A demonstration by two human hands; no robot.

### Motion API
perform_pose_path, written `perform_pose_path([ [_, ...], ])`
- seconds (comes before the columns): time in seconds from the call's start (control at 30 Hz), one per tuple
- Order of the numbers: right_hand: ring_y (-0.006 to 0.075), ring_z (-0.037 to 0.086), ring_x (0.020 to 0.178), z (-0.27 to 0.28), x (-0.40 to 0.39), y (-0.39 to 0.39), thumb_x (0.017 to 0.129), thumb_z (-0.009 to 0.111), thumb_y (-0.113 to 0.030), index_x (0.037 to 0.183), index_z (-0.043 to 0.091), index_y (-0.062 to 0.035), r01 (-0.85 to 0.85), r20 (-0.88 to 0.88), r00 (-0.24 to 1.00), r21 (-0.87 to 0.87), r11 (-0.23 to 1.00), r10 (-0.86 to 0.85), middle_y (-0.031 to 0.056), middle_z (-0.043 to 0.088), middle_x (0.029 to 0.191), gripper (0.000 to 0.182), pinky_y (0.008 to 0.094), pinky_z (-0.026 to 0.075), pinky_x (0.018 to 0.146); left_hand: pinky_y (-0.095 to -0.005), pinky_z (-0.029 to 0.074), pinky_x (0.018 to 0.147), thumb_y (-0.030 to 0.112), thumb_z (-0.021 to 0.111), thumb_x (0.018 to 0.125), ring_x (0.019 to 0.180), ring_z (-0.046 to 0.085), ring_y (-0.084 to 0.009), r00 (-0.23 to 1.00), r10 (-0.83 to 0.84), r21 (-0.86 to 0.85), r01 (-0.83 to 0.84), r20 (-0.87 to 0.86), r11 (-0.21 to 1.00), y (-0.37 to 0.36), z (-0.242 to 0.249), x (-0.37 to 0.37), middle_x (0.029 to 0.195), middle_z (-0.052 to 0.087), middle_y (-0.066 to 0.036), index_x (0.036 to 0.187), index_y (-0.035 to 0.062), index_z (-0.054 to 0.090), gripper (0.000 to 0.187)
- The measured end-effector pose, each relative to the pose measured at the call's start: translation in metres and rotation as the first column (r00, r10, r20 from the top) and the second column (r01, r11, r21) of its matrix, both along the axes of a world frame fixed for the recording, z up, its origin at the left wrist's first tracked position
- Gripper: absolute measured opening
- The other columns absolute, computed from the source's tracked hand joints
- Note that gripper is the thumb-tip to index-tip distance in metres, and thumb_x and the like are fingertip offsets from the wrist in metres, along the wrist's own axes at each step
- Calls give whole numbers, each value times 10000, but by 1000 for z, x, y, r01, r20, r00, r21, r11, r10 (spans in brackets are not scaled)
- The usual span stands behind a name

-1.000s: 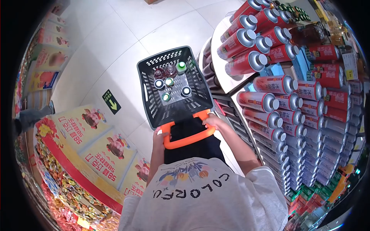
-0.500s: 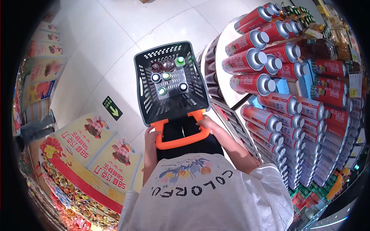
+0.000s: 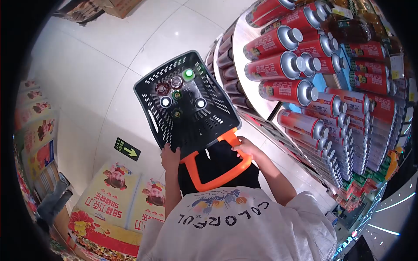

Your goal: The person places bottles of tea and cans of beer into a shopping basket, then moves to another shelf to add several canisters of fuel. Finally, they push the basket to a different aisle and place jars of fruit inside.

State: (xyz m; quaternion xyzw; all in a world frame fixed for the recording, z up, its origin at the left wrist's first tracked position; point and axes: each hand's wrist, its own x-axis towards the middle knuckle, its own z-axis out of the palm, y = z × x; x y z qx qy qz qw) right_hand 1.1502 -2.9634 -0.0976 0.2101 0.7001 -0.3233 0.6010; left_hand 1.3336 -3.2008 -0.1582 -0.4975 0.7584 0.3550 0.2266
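A dark grey shopping basket (image 3: 152, 117) with perforated walls is tilted in front of me, its near end turned right. Several bottles stand inside, seen from above, among them one with a green cap (image 3: 188, 74) and one with a white cap (image 3: 200, 103). My right hand (image 3: 246, 148) is closed around the right arm of the basket's orange handle (image 3: 213, 185). At the near left corner of the rim, my left hand (image 3: 170, 157) grips the basket beside the handle's left arm; some of its fingers are hidden.
On the right, a round-edged shelf (image 3: 244, 48) bears rows of red cans (image 3: 272, 69), close to the basket. Yellow cartons (image 3: 102, 195) line the lower left. A green exit sign (image 3: 127, 149) marks the tiled floor. Another person's legs (image 3: 54, 200) show at far left.
The basket has swung, its far end going left and its handle right. My left hand has shifted from the handle to the basket's corner. The shelf appears nearer; my right hand keeps hold.
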Motion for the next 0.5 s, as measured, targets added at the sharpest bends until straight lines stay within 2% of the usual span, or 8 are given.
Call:
perform_pose_path([
  [0.07, 202, 565, 599, 1, 0, -2, 730, 657, -156, 1332, 233, -22, 7, 15, 1000, 66, 998, -8, 165, 542, 1048, 748, 300, 473, 463, -424, 433, 821, 313, 625, 727, 968, 525, -350, 996, 6, -26, -3, 84, 1000, 7, -1, 13, 1101, 505, -210, 1177, 61, 443, 546],
  [0.17, 258, 598, 749, -36, 3, 16, 768, 630, -295, 1290, 264, 19, -318, -110, 938, 107, 942, 329, 184, 554, 1027, 711, 326, 499, 549, -416, 423, 845, 338, 637, 718, 1015, 514, -364, 984, 121, 107, -136, 131, 985, 14, -11, 42, 1141, 479, -236, 1224, 41, 378, 642],
  [0.27, 299, 579, 922, -27, -26, -16, 771, 602, -414, 1246, 283, 69, -683, 66, 724, 205, 701, 687, 223, 545, 1046, 749, 339, 502, 679, -405, 408, 866, 384, 667, 681, 1024, 512, -391, 899, 399, 244, -434, 179, 867, 32, -51, 66, 1123, 499, -255, 1285, -4, 257, 827],
  [0.3, 316, 555, 1001, -21, -31, -27, 758, 590, -460, 1202, 310, 98, -703, 118, 710, 184, 687, 694, 256, 535, 1070, 766, 344, 463, 805, -402, 406, 867, 393, 674, 671, 1017, 515, -398, 840, 496, 264, -541, 222, 799, 40, -61, 68, 1104, 511, -259, 1284, -17, 242, 854],
  [0.33, 322, 550, 1011, -27, -28, -25, 759, 586, -459, 1205, 309, 97, -714, 115, 697, 210, 668, 708, 260, 536, 1072, 766, 349, 454, 820, -399, 405, 867, 403, 681, 662, 1010, 519, -404, 768, 582, 278, -640, 269, 716, 49, -68, 72, 1086, 524, -264, 1283, -30, 227, 882],
  [0.4, 334, 538, 1032, -30, -20, -25, 759, 578, -458, 1211, 306, 96, -738, 100, 661, 262, 622, 743, 266, 537, 1074, 765, 358, 438, 852, -403, 412, 848, 411, 686, 652, 975, 537, -405, 820, 545, 162, -570, 173, 806, 57, -60, 66, 1015, 554, -266, 1252, -54, 241, 881],
  [0.43, 333, 531, 1047, -26, -20, -33, 775, 560, -450, 1228, 321, 63, -806, 149, 569, 299, 512, 809, 273, 543, 1070, 725, 367, 423, 869, -405, 415, 839, 416, 689, 646, 958, 546, -405, 845, 520, 101, -532, 124, 841, 58, -57, 59, 979, 569, -266, 1236, -66, 248, 880],
  [0.5, 335, 564, 979, -25, -38, -74, 779, 544, -465, 1209, 346, 39, -931, 163, 293, 271, 243, 942, 257, 551, 1056, 691, 382, 455, 809, -410, 426, 808, 407, 681, 658, 926, 561, -397, 853, 468, 161, -508, 230, 846, 48, -50, 50, 942, 588, -244, 1226, -43, 270, 834],
])
